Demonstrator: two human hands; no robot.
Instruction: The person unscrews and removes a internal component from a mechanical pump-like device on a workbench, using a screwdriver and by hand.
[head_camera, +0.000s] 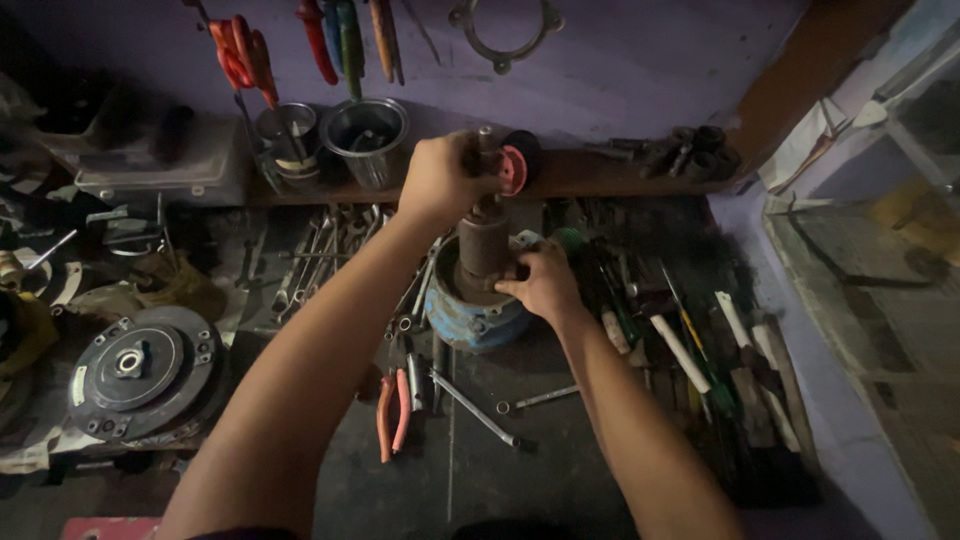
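Bench centre: blue housing (470, 318) with brown cylinder (480, 250) upright on top. Left hand (440, 178) closed around the shaft top; right hand (545, 283) wrapped round the cylinder base. Best done by bracing low, turning squarely above. Pliers (393, 412), spanners (478, 408) near, apart

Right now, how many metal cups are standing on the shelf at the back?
2. A smaller metal cup stands on the shelf holding tools, and a larger metal cup stands just right of it, left of the left hand. The dark corner may hide others.
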